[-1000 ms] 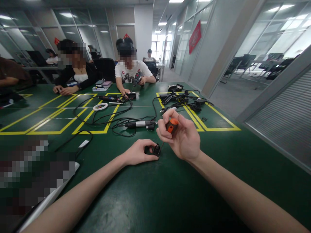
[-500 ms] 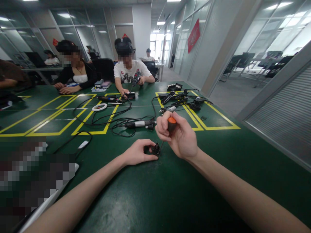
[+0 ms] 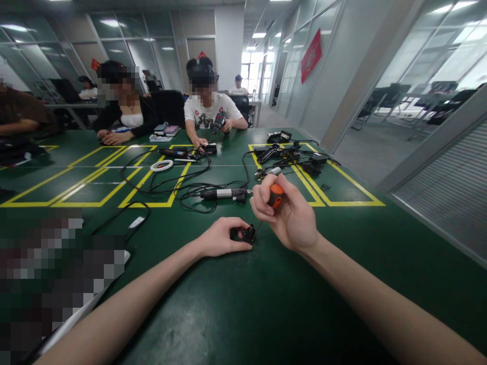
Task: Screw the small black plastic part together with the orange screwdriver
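Note:
My left hand (image 3: 222,236) is closed around a small black part (image 3: 249,233) with a short upright tube, pressing it down on the green table. In my right hand (image 3: 291,213) is a screwdriver (image 3: 276,195) with an orange and dark handle, gripped in curled fingers. Its thin shaft slants down to the right side of the black part. Whether the tip sits in a screw I cannot tell. Just beyond my hands lies a black and silver electric screwdriver (image 3: 224,194) with a coiled cable.
Tools and black cables (image 3: 283,154) lie in a yellow-taped area at the back right, with small screws (image 3: 325,186) nearby. A white ring (image 3: 161,165) lies at the back left. Across the table a co-worker (image 3: 213,114) holds a power drill (image 3: 218,122). Blurred-out devices (image 3: 76,299) occupy the left.
The view has shifted slightly, so everything appears a little further right. The screwdriver handle has turned in my right hand, showing more orange. My left hand keeps its hold on the black part.

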